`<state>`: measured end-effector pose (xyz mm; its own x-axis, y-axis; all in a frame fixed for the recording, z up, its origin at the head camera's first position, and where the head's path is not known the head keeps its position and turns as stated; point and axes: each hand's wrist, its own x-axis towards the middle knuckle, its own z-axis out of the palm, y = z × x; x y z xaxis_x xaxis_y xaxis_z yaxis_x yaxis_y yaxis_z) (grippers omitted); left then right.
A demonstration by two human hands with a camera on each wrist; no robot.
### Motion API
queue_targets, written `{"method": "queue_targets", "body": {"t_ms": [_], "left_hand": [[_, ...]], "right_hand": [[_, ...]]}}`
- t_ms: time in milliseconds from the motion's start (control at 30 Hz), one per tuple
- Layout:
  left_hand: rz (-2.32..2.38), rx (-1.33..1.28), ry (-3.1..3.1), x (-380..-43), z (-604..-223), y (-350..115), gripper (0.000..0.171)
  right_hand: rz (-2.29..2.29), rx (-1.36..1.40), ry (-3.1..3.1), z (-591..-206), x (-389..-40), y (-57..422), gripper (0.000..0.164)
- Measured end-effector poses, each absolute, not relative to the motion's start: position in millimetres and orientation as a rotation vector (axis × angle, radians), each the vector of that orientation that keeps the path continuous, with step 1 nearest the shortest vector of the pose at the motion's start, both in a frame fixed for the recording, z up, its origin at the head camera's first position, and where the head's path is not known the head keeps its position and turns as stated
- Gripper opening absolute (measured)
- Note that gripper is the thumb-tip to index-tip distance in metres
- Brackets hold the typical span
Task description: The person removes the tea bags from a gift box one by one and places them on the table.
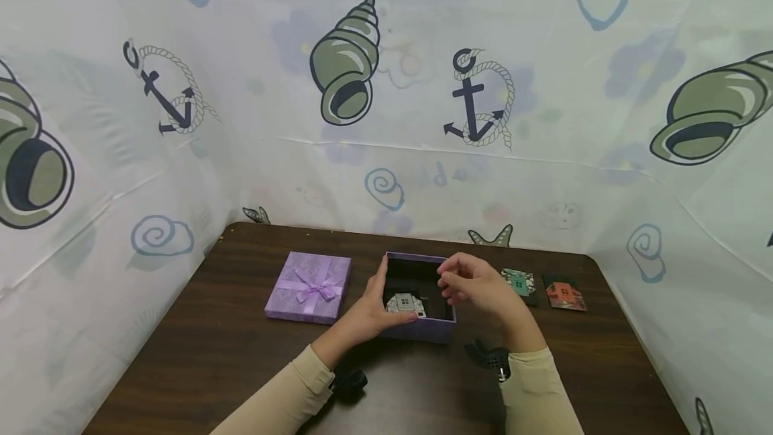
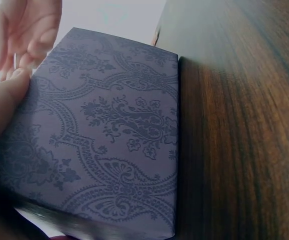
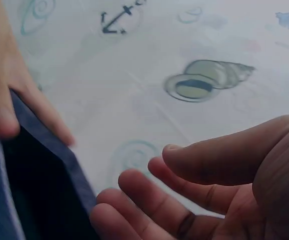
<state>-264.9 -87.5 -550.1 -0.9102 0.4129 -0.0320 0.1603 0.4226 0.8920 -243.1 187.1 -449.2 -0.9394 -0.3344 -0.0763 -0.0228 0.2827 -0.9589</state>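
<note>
An open purple box [image 1: 423, 332] with a dark inside stands on the table. A card with a pale house-like picture [image 1: 406, 303] lies in it, near the front left. My left hand [image 1: 365, 314] grips the box at its left side, the thumb over the front rim. Floral patterning covers the box wall [image 2: 109, 125] in the left wrist view. Above the right rim is my right hand [image 1: 480, 287], its fingers [image 3: 139, 190] loosely bent and apart from the thumb, with nothing between them.
Left of the box lies a purple lid [image 1: 308, 287] with a ribbon bow. To the right are a card with a green picture [image 1: 519, 282] and one with an orange picture [image 1: 564, 294]. A patterned cloth [image 1: 410, 180] hangs behind the dark wooden table [image 1: 199, 354].
</note>
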Motion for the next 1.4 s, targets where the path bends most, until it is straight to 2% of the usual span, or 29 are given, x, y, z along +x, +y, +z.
{"method": "queue_targets", "body": {"t_ms": [267,433,800,1167,1400], "left_hand": [[1.500,0.517,2.415,-266.9,-552.4,-88.0,0.136],[1.521,0.523,2.394,-268.1,-553.3,-88.7,0.138],[1.564,0.528,2.366,-267.7,-551.2,-89.9,0.138],[1.536,0.532,2.371,-265.2,-553.2,-89.2,0.134],[1.557,0.527,2.358,-266.6,-552.4,-89.1,0.134]], "right_hand": [[-1.875,-0.276,2.013,-477.5,-274.1,150.8,0.029],[-1.987,-0.127,1.882,-492.3,-289.4,139.3,0.033],[-1.845,0.048,1.976,-494.5,-292.7,126.2,0.060],[-1.518,0.065,2.114,-492.1,-294.8,120.8,0.063],[-1.471,0.071,2.114,-491.2,-295.8,119.0,0.073]]}}
